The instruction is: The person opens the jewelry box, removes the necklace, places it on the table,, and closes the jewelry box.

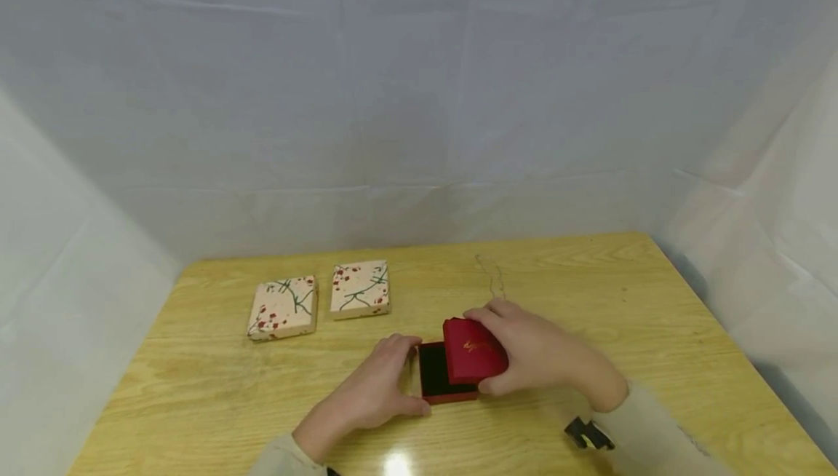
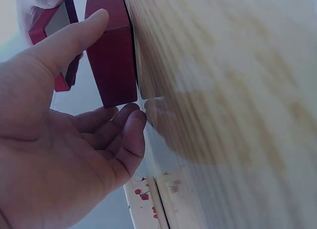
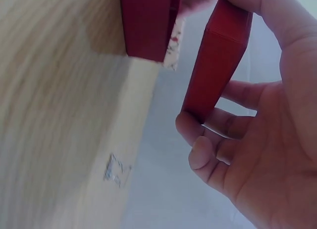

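A red box base (image 1: 449, 397) with a dark lining stands on the table. My left hand (image 1: 376, 389) holds it at its left end, thumb on the near side and fingers at the far side, as the left wrist view shows the base (image 2: 113, 65). In my right hand (image 1: 540, 348) is the red box lid (image 1: 474, 352), marked with gold lettering. I grip the lid (image 3: 215, 63) between thumb and fingers, tilted over the right part of the base. A thin silver chain (image 3: 114, 169) lies on the table beyond my right hand.
Two cream boxes with red blossoms and green branches lie at the back left: one box (image 1: 283, 307) further left, the other box (image 1: 359, 288) nearer the middle. A pale cloth (image 1: 406, 97) hangs behind the wooden table (image 1: 589, 301) and along its sides.
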Action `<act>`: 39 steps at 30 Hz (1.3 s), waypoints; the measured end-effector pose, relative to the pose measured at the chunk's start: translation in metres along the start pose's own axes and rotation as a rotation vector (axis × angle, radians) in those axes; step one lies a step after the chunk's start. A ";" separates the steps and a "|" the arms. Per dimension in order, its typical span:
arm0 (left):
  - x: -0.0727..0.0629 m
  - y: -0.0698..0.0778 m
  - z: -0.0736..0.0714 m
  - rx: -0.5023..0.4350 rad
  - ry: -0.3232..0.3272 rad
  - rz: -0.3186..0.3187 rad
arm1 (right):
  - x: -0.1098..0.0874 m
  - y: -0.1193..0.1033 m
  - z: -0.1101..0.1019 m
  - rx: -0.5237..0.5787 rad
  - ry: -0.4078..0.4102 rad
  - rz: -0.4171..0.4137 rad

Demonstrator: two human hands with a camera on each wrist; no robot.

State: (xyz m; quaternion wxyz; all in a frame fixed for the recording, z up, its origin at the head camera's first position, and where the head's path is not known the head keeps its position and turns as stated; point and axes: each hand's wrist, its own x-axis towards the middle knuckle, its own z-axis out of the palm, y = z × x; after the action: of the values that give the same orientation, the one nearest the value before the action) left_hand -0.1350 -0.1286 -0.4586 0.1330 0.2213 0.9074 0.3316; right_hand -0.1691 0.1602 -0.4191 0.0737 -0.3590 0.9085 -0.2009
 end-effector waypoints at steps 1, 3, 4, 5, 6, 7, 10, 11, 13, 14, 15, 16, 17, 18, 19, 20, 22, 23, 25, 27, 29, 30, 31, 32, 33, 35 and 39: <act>0.000 0.000 0.000 -0.001 0.003 0.001 | 0.002 -0.001 0.003 -0.007 -0.003 0.002; 0.000 0.000 0.001 -0.004 0.003 0.001 | 0.005 -0.004 0.007 -0.022 -0.006 0.003; 0.000 -0.001 0.001 -0.006 0.003 0.002 | 0.007 -0.006 0.009 -0.032 -0.007 0.003; 0.000 -0.001 0.001 -0.007 0.004 0.004 | 0.008 -0.007 0.011 -0.042 -0.008 0.007; 0.000 -0.001 0.001 -0.008 0.005 0.004 | 0.009 -0.008 0.012 -0.049 -0.008 0.008; 0.000 -0.001 0.001 -0.007 0.006 0.006 | 0.011 -0.009 0.014 -0.060 -0.009 0.010; 0.000 -0.001 0.001 -0.002 0.010 0.009 | 0.014 -0.011 0.019 -0.077 -0.009 0.009; 0.000 -0.001 0.001 0.000 0.011 0.011 | 0.015 -0.012 0.020 -0.081 -0.010 0.006; 0.000 -0.001 0.002 0.003 0.014 0.014 | 0.017 -0.013 0.023 -0.089 -0.013 -0.002; 0.000 -0.001 0.002 0.004 0.016 0.015 | 0.018 -0.014 0.024 -0.091 -0.014 -0.004; 0.000 -0.001 0.002 0.004 0.017 0.017 | 0.018 -0.015 0.025 -0.093 -0.014 -0.006; 0.000 -0.001 0.002 0.002 0.018 0.018 | 0.019 -0.015 0.027 -0.098 -0.015 -0.008; 0.000 -0.001 0.002 0.002 0.019 0.019 | 0.020 -0.016 0.028 -0.103 -0.014 -0.013; 0.000 -0.001 0.002 0.000 0.020 0.019 | 0.021 -0.016 0.029 -0.108 -0.012 -0.015; 0.000 -0.002 0.002 -0.002 0.021 0.021 | 0.021 -0.017 0.030 -0.109 -0.010 -0.018; 0.000 -0.002 0.001 -0.004 0.022 0.023 | 0.022 -0.018 0.030 -0.110 -0.009 -0.021; 0.001 -0.002 0.002 -0.005 0.023 0.022 | 0.023 -0.018 0.031 -0.112 -0.010 -0.022; 0.001 -0.002 0.002 -0.007 0.025 0.023 | 0.023 -0.018 0.032 -0.112 -0.014 -0.021; 0.001 -0.002 0.001 -0.012 0.028 0.024 | 0.023 -0.019 0.032 -0.112 -0.022 -0.016; 0.000 -0.002 0.001 -0.014 0.029 0.020 | 0.024 -0.019 0.033 -0.114 -0.029 -0.010; 0.000 -0.001 0.001 -0.021 0.030 0.020 | 0.024 -0.019 0.034 -0.117 -0.034 -0.009; 0.000 -0.001 0.001 -0.022 0.029 0.018 | 0.024 -0.018 0.034 -0.118 -0.035 -0.008; 0.001 -0.002 0.001 -0.023 0.029 0.018 | 0.025 -0.018 0.035 -0.118 -0.036 -0.007; 0.001 -0.001 0.001 -0.026 0.028 0.017 | 0.025 -0.018 0.035 -0.119 -0.038 -0.006; 0.001 -0.001 0.001 -0.032 0.028 0.018 | 0.026 -0.018 0.036 -0.118 -0.041 -0.004; 0.001 -0.001 0.002 -0.041 0.030 0.021 | 0.026 -0.017 0.037 -0.121 -0.047 -0.001; 0.002 -0.001 0.002 -0.076 0.027 0.018 | 0.028 -0.017 0.038 -0.112 -0.061 0.003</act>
State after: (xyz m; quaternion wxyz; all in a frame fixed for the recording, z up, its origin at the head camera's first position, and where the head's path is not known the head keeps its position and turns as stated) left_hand -0.1361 -0.1271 -0.4609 0.1263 0.2197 0.8938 0.3699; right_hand -0.1685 0.1186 -0.4462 0.0813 -0.3672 0.9161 -0.1387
